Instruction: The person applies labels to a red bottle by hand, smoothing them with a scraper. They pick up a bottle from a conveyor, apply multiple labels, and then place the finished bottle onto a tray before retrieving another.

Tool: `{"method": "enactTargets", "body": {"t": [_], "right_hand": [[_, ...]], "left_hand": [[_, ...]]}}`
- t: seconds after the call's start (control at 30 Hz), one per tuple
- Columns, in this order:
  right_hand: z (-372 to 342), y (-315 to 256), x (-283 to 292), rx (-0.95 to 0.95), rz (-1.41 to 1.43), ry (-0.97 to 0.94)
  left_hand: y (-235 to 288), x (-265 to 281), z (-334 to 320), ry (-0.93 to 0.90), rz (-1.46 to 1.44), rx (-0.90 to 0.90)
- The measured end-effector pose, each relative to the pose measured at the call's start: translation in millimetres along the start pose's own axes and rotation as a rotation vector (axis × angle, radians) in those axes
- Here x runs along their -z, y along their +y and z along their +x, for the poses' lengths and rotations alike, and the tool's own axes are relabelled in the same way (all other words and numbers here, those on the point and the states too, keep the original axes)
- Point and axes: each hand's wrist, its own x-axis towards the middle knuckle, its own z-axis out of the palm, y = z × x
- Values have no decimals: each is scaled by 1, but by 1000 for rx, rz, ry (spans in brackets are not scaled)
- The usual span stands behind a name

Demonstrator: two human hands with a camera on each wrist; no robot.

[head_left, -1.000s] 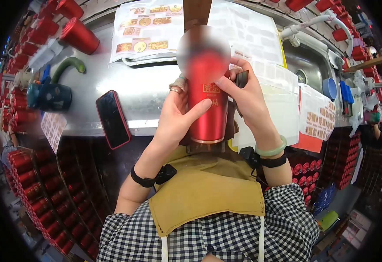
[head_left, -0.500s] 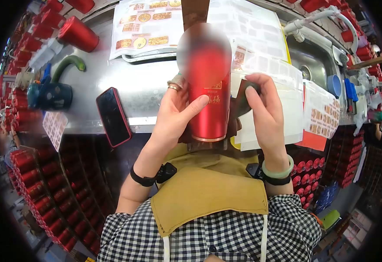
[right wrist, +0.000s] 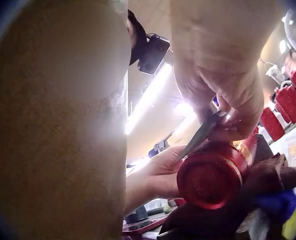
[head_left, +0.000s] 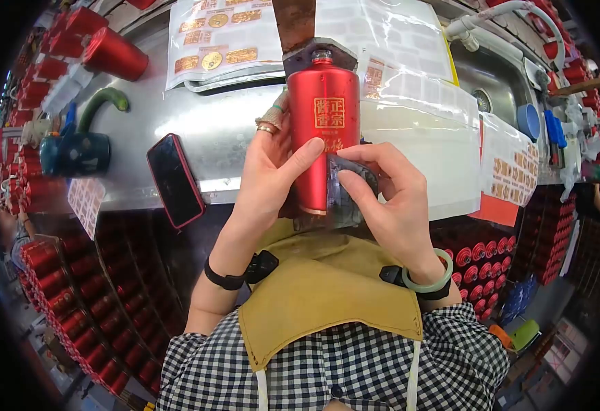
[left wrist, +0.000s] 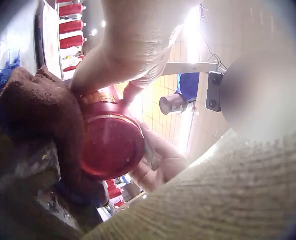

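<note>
A red bottle [head_left: 305, 89] with a gold label [head_left: 328, 113] lies with its neck pointing away from me, and its round base shows in both wrist views. My left hand [head_left: 265, 171] holds it from the left, thumb across the front below the label. Between thumb and fingers, my right hand [head_left: 399, 198] pinches a thin dark flat piece [head_left: 344, 185], which overlaps the bottle's lower right side. Edge-on in the right wrist view, that flat piece [right wrist: 200, 135] is close against the bottle. Brown cloth [left wrist: 48, 105] lies beneath the bottle.
A phone [head_left: 175, 181] lies left on the metal counter [head_left: 211, 147], near a blue-green pot [head_left: 74, 154] and another red bottle [head_left: 115, 55]. Printed label sheets [head_left: 217, 41] lie at the back. To the right are a sink [head_left: 488, 75] and a blue cup [head_left: 528, 122].
My right hand swung out right with the dark piece, then came back lower, onto the bottle's lower right. My left hand keeps its hold. The bottle's neck is now visible, no longer blurred.
</note>
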Motion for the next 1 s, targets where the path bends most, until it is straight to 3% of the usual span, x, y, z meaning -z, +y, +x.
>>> {"method": "enactTargets", "body": {"t": [0.4, 0.6, 1.0], "right_hand": [[2, 6, -6, 79, 2, 127], [0, -4, -4, 93, -185, 94], [1, -4, -5, 160, -231, 111]], "left_hand": [[-1, -1, 0, 0, 13, -13], [-2, 1, 0, -1, 8, -9], [-2, -2, 0, 7, 64, -46]]}}
